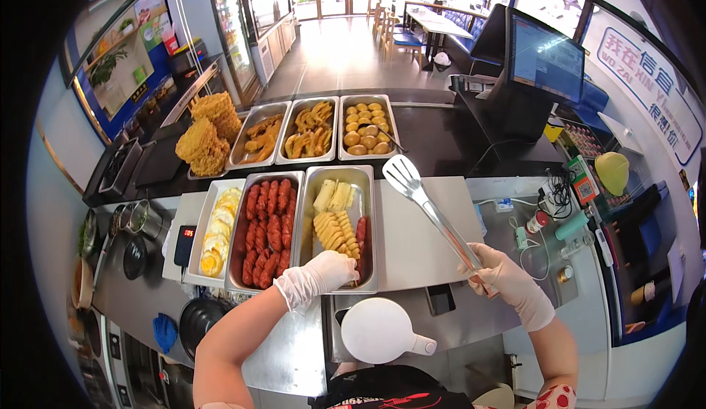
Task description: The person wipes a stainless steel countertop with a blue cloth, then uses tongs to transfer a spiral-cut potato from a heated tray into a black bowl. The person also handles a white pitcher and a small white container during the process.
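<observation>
In a white glove, my left hand (336,271) reaches into the near end of a steel pan (364,185), its fingers curled down. Whether they grip anything is hidden. That pan holds yellow folded, ridged food pieces (336,232), pale yellow rolls (334,195) at the far end and red sausages (361,232) along the right wall. My gloved right hand (496,279) grips metal slotted serving tongs (436,216), whose broad head points up and left over a pale board (424,232). Left of the pan is another steel pan (237,243) of red sausages (269,227).
A white tray of fried eggs (218,232) stands farther left. Behind are pans of braised eggs (367,127) and browned meat pieces (309,127), plus stacked fried cutlets (209,133). A white kettle (378,329) and phone (441,300) lie nearest me. A monitor (543,56) stands right.
</observation>
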`<state>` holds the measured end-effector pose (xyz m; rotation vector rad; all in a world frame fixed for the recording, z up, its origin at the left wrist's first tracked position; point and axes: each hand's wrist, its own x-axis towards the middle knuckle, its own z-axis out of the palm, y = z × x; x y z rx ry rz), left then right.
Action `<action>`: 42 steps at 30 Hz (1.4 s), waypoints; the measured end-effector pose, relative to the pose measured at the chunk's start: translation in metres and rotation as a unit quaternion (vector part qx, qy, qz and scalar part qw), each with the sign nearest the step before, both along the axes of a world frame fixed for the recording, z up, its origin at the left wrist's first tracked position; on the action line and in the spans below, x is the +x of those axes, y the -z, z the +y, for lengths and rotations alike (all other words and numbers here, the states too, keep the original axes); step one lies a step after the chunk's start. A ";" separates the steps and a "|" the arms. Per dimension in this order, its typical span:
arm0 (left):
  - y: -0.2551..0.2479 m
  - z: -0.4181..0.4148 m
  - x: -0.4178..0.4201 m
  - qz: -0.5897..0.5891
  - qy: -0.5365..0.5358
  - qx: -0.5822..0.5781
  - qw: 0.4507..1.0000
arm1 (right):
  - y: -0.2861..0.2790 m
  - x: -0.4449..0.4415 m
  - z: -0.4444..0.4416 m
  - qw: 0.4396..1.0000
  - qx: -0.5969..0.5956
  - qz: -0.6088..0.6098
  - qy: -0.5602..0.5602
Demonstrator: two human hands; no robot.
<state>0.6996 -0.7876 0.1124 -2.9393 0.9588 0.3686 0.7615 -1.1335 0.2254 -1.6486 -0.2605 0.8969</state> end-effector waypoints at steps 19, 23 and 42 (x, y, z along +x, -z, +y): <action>0.004 0.003 0.008 -0.122 0.179 0.032 0.976 | 0.011 -0.015 0.011 0.999 0.029 0.024 0.037; 0.002 0.004 0.007 -0.137 0.197 0.031 0.970 | 0.014 -0.019 0.010 0.997 0.040 0.034 0.054; -0.030 0.034 -0.048 -0.251 0.115 0.006 0.961 | 0.015 -0.022 0.016 0.996 0.039 0.042 0.071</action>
